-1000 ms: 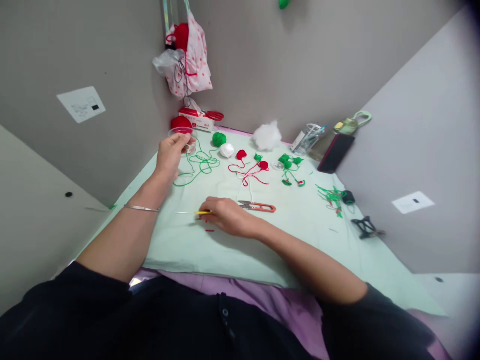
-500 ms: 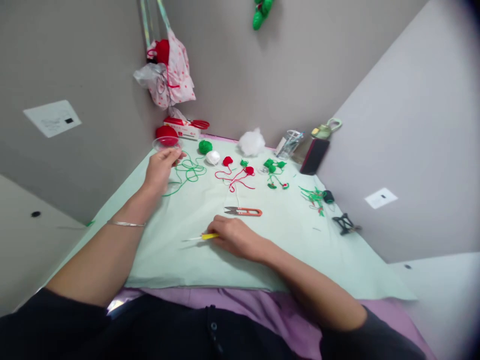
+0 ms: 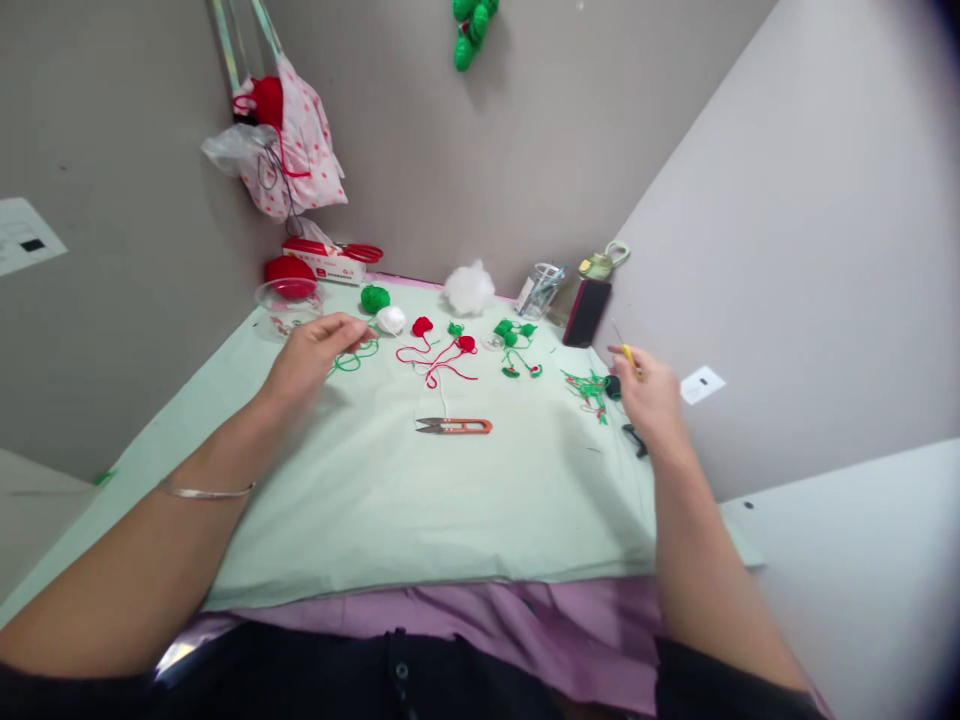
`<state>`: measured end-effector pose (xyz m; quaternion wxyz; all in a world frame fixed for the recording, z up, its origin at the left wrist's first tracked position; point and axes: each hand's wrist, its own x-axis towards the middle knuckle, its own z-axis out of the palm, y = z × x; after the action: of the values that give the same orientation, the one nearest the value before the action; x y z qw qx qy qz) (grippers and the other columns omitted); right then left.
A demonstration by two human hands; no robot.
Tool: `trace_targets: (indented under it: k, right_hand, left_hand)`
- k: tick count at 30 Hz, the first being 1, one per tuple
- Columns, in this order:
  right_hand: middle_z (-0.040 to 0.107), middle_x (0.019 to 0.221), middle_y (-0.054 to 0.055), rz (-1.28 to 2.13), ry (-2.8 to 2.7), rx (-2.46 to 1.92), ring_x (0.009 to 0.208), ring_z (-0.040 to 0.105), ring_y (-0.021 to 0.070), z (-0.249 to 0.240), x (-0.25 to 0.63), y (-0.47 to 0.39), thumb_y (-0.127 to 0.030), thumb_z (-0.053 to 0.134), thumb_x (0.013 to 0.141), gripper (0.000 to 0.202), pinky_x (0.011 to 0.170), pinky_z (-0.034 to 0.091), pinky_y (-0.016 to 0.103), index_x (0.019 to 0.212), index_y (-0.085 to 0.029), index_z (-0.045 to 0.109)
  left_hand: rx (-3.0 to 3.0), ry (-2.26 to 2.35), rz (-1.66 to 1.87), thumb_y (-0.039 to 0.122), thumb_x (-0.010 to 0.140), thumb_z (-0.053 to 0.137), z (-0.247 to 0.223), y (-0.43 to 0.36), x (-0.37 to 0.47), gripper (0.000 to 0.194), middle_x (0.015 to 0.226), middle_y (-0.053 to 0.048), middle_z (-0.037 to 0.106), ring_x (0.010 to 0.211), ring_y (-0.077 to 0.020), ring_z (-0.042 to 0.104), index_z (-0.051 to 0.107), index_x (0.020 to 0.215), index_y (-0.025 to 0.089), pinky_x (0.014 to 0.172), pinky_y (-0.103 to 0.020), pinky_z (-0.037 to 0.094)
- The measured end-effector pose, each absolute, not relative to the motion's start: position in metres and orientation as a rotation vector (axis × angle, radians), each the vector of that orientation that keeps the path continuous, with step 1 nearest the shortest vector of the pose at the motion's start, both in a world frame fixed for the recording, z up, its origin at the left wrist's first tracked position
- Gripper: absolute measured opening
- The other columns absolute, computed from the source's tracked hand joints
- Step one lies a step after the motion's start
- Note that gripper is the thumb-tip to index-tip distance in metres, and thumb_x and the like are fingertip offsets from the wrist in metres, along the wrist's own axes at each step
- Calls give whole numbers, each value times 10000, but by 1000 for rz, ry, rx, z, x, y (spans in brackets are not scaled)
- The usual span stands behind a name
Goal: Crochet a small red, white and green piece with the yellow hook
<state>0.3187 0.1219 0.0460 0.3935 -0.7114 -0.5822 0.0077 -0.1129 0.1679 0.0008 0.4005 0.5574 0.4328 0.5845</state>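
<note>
My left hand [image 3: 319, 350] is above the left of the table, with thumb and fingers pinched together. A strand of green yarn [image 3: 352, 360] shows at its fingertips and lies in loops just below. Raised over the right side, my right hand [image 3: 651, 395] is closed round the yellow handle of a crochet hook [image 3: 631, 360], its thin shaft pointing up. Orange thread snips [image 3: 454, 426] lie in the middle. Behind them are a white yarn ball [image 3: 391, 320], a green yarn ball [image 3: 375, 298] and small red pieces [image 3: 466, 344] with trailing yarn.
At the back stand a clear bowl [image 3: 266, 295], a red yarn ball [image 3: 292, 275], white stuffing [image 3: 469, 288], a pen cup [image 3: 538, 290] and a phone [image 3: 586, 312]. Small green crocheted pieces [image 3: 514, 333] and green scraps [image 3: 592, 390] lie to the right. A dotted bag [image 3: 311, 150] hangs at left.
My right hand has moved from the front middle up to the far right with the crochet hook. My left hand stays near the green yarn, and the view has turned right.
</note>
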Motion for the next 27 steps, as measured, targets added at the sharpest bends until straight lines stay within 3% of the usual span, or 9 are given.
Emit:
trace_targets:
  k: [2,5,8,11,16,21,27]
  right_hand:
    - [684,734,42,108,-1479,-1734,631,570,174,43,292,110,-473,574,900,319,608,419,296,870,-203,741]
    - [655,661,17,460,-1502,-1429,606,528,147,40,236,85,-425,715,803,251,585,408,281,699,-197,699]
    - [643,671,0,714,-1511,-1266,629,515,136,36,184,61,-378,741,810,191,602,419,273,751,-197,730]
    - [666,774,8,931,-1555,-1152,679,532,137,27,155,45,-406,723,855,221,628,428,272,921,-197,752]
    - [579,706,-12,1016,-1583,-1132,651,458,117,17,152,35,-373,729,872,225,622,381,270,739,-192,710]
    - [657,713,-1,1141,-1393,-1136,610,440,108,12,160,34,-367,808,802,171,573,352,264,835,-199,796]
    - [729,724,11,1258,-1004,-1054,462,214,41,3,154,36,-406,859,736,266,448,169,252,890,-195,807]
  left_hand:
    - [1502,1032,1332,469,829,769,12,149,-99,236,759,-32,690,804,-208,609,795,757,246,782,-332,472]
    - [1667,912,1041,447,894,728,31,116,-77,239,849,-19,731,851,-191,617,790,808,232,830,-313,472]
    - [1733,816,912,414,945,674,40,89,-61,260,829,2,697,826,-168,615,753,799,214,813,-295,460]
    - [1789,798,909,366,973,646,37,75,-54,237,859,4,692,843,-158,618,745,826,208,828,-289,449]
    - [1898,853,955,327,995,620,29,73,-52,237,854,3,676,840,-156,609,731,822,209,831,-289,444]
    - [1959,925,1056,299,998,622,23,68,-53,207,863,-2,681,868,-167,618,735,847,213,831,-294,441]
    - [2125,872,946,249,1008,625,7,56,-48,174,877,-4,693,886,-176,633,745,885,219,838,-304,465]
